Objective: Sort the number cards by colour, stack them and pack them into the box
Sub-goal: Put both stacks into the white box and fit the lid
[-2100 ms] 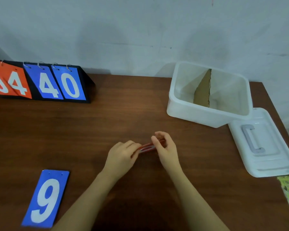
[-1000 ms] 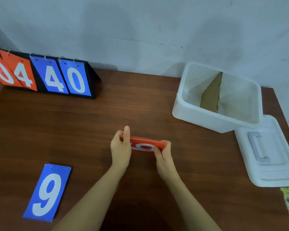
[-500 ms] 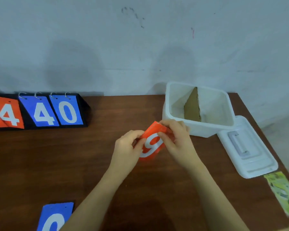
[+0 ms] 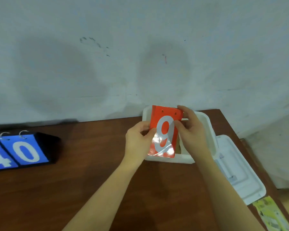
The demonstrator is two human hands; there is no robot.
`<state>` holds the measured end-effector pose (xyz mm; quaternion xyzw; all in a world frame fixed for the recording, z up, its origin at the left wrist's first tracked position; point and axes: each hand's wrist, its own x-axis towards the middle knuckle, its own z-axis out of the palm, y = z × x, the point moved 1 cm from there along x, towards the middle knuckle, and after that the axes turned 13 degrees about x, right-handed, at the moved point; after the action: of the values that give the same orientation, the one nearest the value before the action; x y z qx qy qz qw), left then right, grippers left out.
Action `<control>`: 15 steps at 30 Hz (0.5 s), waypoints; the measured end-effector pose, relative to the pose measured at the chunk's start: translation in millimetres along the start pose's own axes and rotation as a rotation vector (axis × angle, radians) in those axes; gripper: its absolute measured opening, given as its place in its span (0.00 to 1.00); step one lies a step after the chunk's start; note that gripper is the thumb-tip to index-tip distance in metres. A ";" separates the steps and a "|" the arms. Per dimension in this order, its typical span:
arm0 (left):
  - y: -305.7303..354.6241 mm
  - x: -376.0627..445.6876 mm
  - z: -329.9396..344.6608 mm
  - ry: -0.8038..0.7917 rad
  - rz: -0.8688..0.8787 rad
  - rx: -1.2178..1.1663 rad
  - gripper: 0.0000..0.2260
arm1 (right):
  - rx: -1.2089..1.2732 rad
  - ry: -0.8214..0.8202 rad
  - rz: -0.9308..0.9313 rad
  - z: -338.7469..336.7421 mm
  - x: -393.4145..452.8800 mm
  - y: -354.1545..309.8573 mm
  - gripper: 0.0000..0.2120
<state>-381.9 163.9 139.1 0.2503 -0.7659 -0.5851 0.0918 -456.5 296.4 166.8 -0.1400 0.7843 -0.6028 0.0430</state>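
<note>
Orange cards [image 4: 163, 130], the stack with the white 9 on top, have come a long way in the last couple of seconds. Two seconds back both hands were squaring them up low over the middle of the desk [image 4: 73, 180]; half a second ago they were lifted and tilted just short of the box. Now the stack is held face-up and roughly upright right over the white box [image 4: 210, 130], covering most of its left half.

Grip-wise: left hand [image 4: 138, 140] pinches the left edge with thumb on the face, right hand [image 4: 189, 129] has its fingers curled around the right edge up near the two punched holes. Both firmly on the cards, nothing loose.

So I'd say orange is sorted and stacked, and this is the packing step, about to be lowered in. Can't see the cardboard divider now because the cards hide it, so which compartment they're headed for is a guess.

Lid [image 4: 237, 170] sits off to the right of the box. Scoreboard stand [image 4: 23, 147] with blue 4 and 0 is far left.
</note>
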 end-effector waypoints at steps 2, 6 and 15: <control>0.9 22.9 10.8 -0.012 0.032 0.103 0.07 | 0.000 -0.005 0.039 -8.3 26.3 7.5 0.14; 5.0 63.6 13.3 -0.047 0.156 0.288 0.16 | 0.081 -0.121 0.114 -9.2 56.7 28.8 0.12; -18.9 104.1 22.0 -0.057 0.323 0.810 0.08 | -0.273 -0.290 0.064 -3.0 66.0 65.8 0.07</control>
<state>-475.5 127.9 98.9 0.1268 -0.9651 -0.2222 0.0556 -531.4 296.6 111.3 -0.2049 0.8484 -0.4628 0.1552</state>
